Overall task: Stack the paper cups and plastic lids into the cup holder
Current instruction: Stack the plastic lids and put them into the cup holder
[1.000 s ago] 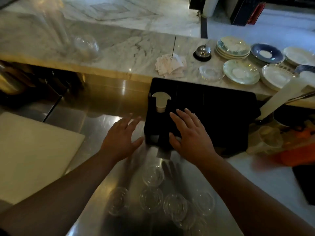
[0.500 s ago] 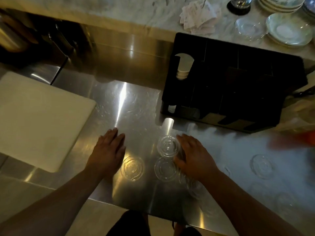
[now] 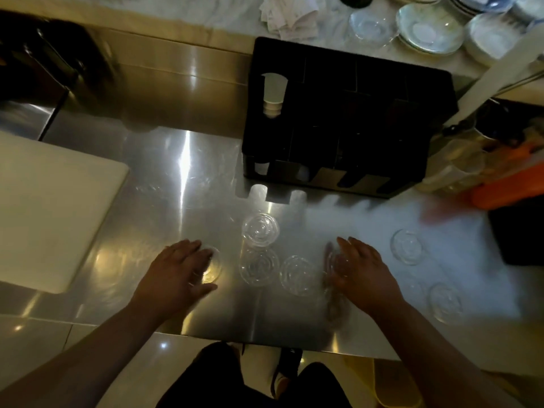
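Observation:
A black cup holder [image 3: 368,92] stands at the back of the steel counter, with a stack of paper cups [image 3: 273,94] in its left slot. Several clear plastic lids lie flat in front of it: one [image 3: 260,228] nearest the holder, two more [image 3: 259,267] [image 3: 298,275] between my hands, others [image 3: 407,245] [image 3: 444,301] to the right. My left hand [image 3: 179,269] lies flat, fingers spread, over a lid [image 3: 213,265]. My right hand [image 3: 362,269] is spread with its fingertips on a blurred lid [image 3: 334,262]; whether it grips it is unclear.
A white cutting board [image 3: 50,207] lies at the left. Plates and saucers [image 3: 426,28], a glass dish and paper slips [image 3: 291,16] sit on the marble ledge behind the holder. Orange and dark items [image 3: 506,184] crowd the right. The counter's front edge runs just below my wrists.
Both hands came down from the cup holder to the lids near the front edge. Since then the left has slid onto a lid and the right has shifted to the right.

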